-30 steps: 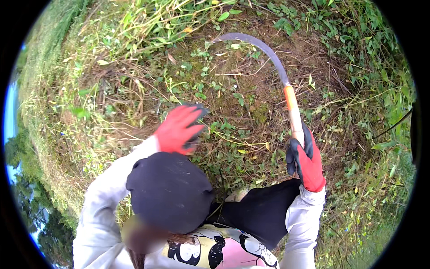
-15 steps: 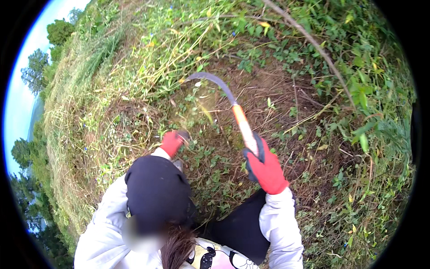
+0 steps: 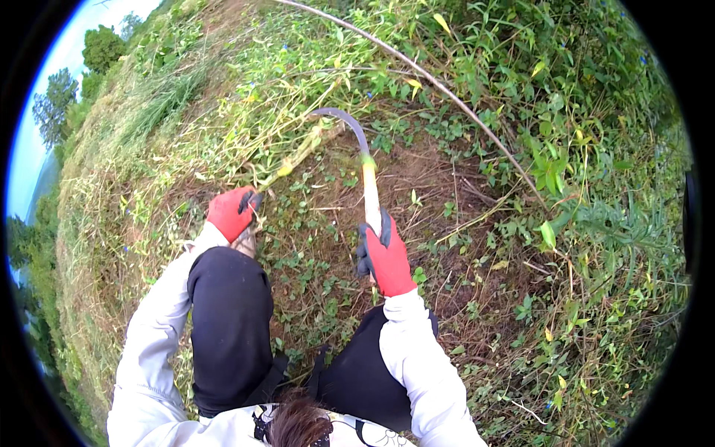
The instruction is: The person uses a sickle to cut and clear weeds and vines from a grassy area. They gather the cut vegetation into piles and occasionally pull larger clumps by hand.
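Note:
My right hand [image 3: 384, 253], in a red glove with dark grip, is closed around the pale handle of a sickle [image 3: 370, 186]. The sickle's thin curved blade points to the left, its tip among green weeds [image 3: 261, 123]. My left hand [image 3: 234, 211], gloved alike, is closed at the lower end of pale yellow-green weed stems [image 3: 302, 153] near my left knee. These stems run up and right from the fingers toward the blade. Leaves partly hide the blade tip, so I cannot tell whether it touches the stems.
A long bare branch [image 3: 439, 86] arches across the far right. Dense leafy plants [image 3: 566, 141] stand on the right, over brown soil with dry stalks [image 3: 417, 167]. My bent knees [image 3: 232, 320] in black trousers are close below. Trees [image 3: 56, 104] and sky lie at the far left.
My left hand has moved left and away from me, and weed stems now show at its fingers. My right hand and the sickle have shifted left. The view has shifted too.

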